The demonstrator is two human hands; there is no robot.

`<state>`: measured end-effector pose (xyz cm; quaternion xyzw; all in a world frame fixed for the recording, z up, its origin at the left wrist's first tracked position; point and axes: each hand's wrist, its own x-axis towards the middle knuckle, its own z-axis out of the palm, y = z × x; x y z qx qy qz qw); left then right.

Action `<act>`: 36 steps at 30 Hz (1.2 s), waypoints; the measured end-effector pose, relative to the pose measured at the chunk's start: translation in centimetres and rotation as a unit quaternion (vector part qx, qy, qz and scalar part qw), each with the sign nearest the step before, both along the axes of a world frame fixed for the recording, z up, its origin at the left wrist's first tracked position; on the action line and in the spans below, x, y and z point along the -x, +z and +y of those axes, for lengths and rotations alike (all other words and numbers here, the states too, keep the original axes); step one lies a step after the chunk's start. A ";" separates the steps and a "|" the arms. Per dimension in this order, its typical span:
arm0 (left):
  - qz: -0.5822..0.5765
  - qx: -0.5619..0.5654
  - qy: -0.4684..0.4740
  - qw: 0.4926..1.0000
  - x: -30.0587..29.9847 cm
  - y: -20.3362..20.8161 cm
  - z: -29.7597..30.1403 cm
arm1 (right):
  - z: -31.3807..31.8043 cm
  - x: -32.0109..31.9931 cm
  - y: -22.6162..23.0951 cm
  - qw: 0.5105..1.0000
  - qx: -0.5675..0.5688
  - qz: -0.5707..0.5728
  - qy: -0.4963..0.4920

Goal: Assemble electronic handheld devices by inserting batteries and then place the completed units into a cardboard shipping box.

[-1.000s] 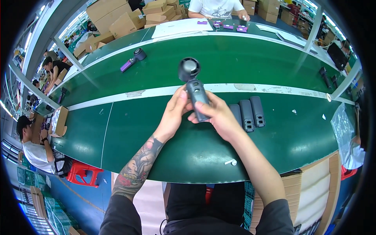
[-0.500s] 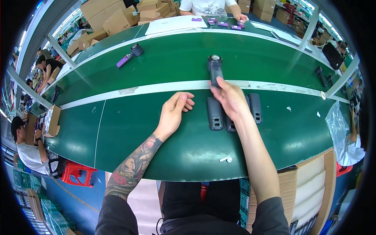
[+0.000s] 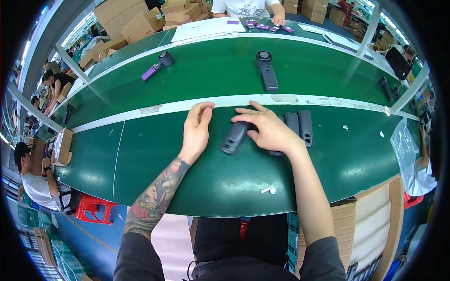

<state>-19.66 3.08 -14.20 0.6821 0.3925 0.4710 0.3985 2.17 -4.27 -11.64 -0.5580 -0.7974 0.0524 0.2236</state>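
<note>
My right hand (image 3: 271, 130) grips the upper end of a dark grey handheld device body (image 3: 233, 140), thumb on one side and fingers over the other. It is tilted, with its lower end slightly blurred. To its left my left hand (image 3: 197, 129) is loosely curved, thumb apart from the fingers, holding nothing. Beside my right hand lie similar grey bodies (image 3: 305, 127), one partly hidden under the hand. On the raised far strip rests a dark grey handheld device with a round head (image 3: 268, 77), apart from both hands.
Another round-headed device with a purple part (image 3: 157, 67) lies at the far left of the strip. White earbuds (image 3: 269, 190) lie near the front edge. A person across the table handles purple parts (image 3: 262, 26). A plastic bag (image 3: 404, 150) hangs at the right, and a cardboard box (image 3: 62, 146) stands left.
My right hand has let go of the round-headed device on the far strip, come back, and taken the leftmost grey body, shifting it left. My left hand has moved slightly left and opened somewhat.
</note>
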 end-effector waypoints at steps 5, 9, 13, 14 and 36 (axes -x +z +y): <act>0.088 -0.096 0.155 0.979 3.1 -1.8 9.1 | -0.3 2.3 1.2 0.996 0.067 0.062 -0.021; 0.166 -0.128 0.284 0.935 6.6 -3.0 17.4 | -0.2 3.6 -0.2 0.999 -0.009 0.048 -0.019; 0.269 -0.163 0.363 0.877 11.2 -5.3 25.2 | -0.3 4.6 -0.9 0.995 -0.094 0.038 0.005; 0.268 -0.162 0.359 0.879 12.0 -5.5 26.9 | -0.6 4.8 -0.5 0.995 -0.081 0.063 0.014; -0.245 0.284 -0.138 0.916 4.5 3.0 14.3 | -1.1 5.6 -1.2 0.988 -0.061 0.141 -0.009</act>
